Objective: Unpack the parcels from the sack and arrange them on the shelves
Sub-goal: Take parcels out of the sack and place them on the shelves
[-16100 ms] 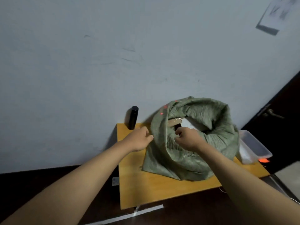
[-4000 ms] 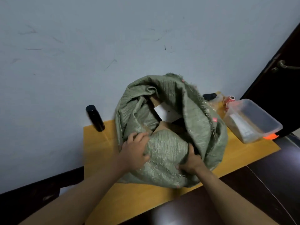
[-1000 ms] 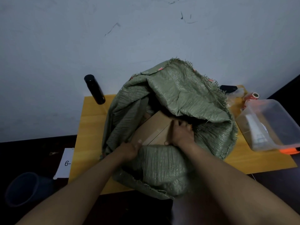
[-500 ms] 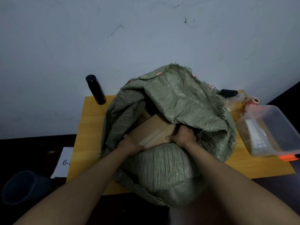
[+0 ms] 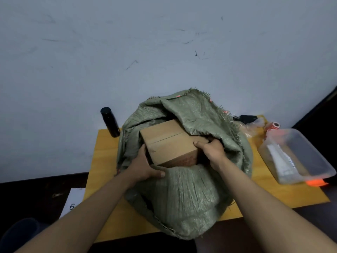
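A green woven sack point(image 5: 189, 194) stands open on a yellow wooden table point(image 5: 104, 161). A brown cardboard box point(image 5: 167, 141), taped along its top, sticks half out of the sack's mouth, with red print on its near side. My left hand point(image 5: 144, 167) grips the box's lower left corner. My right hand point(image 5: 211, 150) holds its right edge, thumb on top. The back of the box is hidden under a fold of the sack. No shelves are in view.
A black bottle point(image 5: 110, 122) stands at the table's back left by the wall. A clear plastic tub point(image 5: 299, 156) lies at the right, with a red roll point(image 5: 272, 126) and a black charger point(image 5: 247, 118) behind it. A numbered paper point(image 5: 73, 201) lies on the dark floor.
The box has risen out of the sack's mouth and shows far more of its top and near side. Both hands have moved from the sack's rim onto the box's sides.
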